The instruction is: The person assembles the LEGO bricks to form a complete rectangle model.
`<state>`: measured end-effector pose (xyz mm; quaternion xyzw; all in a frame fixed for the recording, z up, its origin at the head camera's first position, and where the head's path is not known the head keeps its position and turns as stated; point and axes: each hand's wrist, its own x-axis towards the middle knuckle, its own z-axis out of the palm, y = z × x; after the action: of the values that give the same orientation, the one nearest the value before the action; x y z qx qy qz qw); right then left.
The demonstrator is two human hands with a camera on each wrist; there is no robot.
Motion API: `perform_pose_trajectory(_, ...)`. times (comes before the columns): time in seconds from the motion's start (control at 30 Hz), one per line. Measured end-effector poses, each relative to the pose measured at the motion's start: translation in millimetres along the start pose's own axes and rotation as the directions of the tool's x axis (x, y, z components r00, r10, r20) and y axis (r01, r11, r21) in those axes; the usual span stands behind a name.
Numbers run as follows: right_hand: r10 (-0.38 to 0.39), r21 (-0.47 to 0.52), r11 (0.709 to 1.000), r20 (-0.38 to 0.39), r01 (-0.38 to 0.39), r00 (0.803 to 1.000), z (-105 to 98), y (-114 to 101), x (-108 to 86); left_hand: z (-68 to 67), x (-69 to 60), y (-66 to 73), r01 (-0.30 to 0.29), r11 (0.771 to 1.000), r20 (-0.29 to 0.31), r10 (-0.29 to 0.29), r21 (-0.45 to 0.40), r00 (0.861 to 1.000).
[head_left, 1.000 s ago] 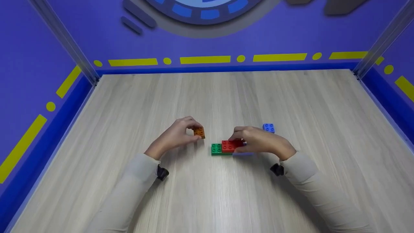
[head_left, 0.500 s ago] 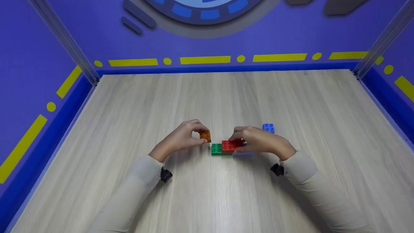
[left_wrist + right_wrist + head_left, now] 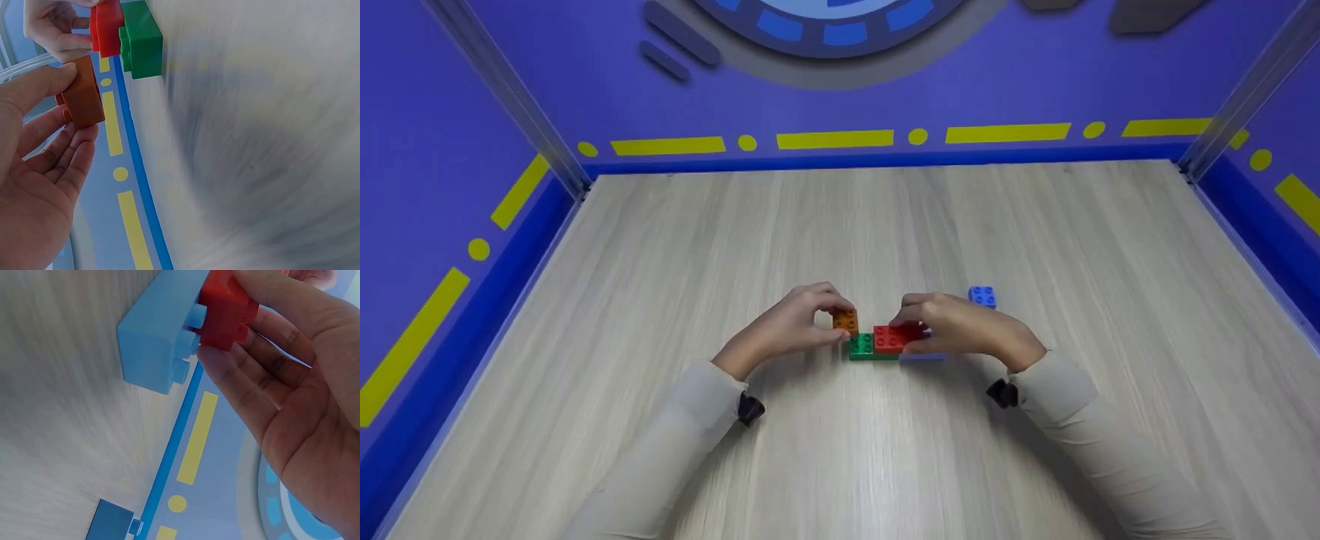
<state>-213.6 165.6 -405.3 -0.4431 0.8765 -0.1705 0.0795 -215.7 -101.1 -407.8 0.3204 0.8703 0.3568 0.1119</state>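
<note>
My left hand (image 3: 795,326) pinches an orange brick (image 3: 846,321) between thumb and fingers. In the left wrist view that orange brick (image 3: 83,93) is held up off the table, apart from the green brick (image 3: 146,42). My right hand (image 3: 960,322) grips a red brick (image 3: 888,340), which sits across the green brick (image 3: 861,346) and a light blue brick (image 3: 924,356). Studs of the light blue brick (image 3: 149,343) show beside the red brick (image 3: 224,309) in the right wrist view. The right fingers hide part of the red brick in the head view.
A small blue brick (image 3: 982,296) stands on the wooden table (image 3: 840,225), just beyond the right hand. Purple-blue panels (image 3: 840,112) with yellow marks border the table at the back and both sides.
My left hand has moved right and a little nearer with the orange brick, up to the green brick's left end. The right hand and the red brick stay where they were.
</note>
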Motion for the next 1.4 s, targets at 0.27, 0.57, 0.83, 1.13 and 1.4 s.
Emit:
perform_pose_trajectory(0.27, 0.011, -0.007, 1.0, -0.002, -0.011, 1.0, 1.4, 0.3, 0.9, 4.1, 1.3, 2.4, -0.033, 0.999, 0.019, 0.033, 0.019, 0.999)
perform_pose_trajectory(0.57, 0.0, -0.009, 1.0, -0.007, 0.0, 1.0, 2.2, 0.9, 0.0, 9.6, 3.5, 4.0, -0.043, 0.998, 0.058, 0.041, 0.034, 0.997)
perform_pose_trajectory(0.83, -0.015, 0.003, 1.0, -0.019, 0.015, 1.0, 2.8, 1.1, -0.2, 12.9, 5.1, 4.6, -0.05, 0.997, 0.064, 0.046, 0.055, 0.997)
perform_pose_trajectory(1.13, -0.009, -0.003, 1.0, -0.017, 0.009, 1.0, 2.3, 0.1, -0.2, 15.6, 5.6, 4.2, -0.047, 0.997, 0.075, 0.042, 0.059, 0.996)
perform_pose_trajectory(1.4, -0.037, -0.011, 0.999, -0.036, 0.037, 0.999, 2.2, -0.4, 0.1, 16.8, 6.9, 4.4, -0.043, 0.996, 0.086, 0.036, 0.08, 0.996)
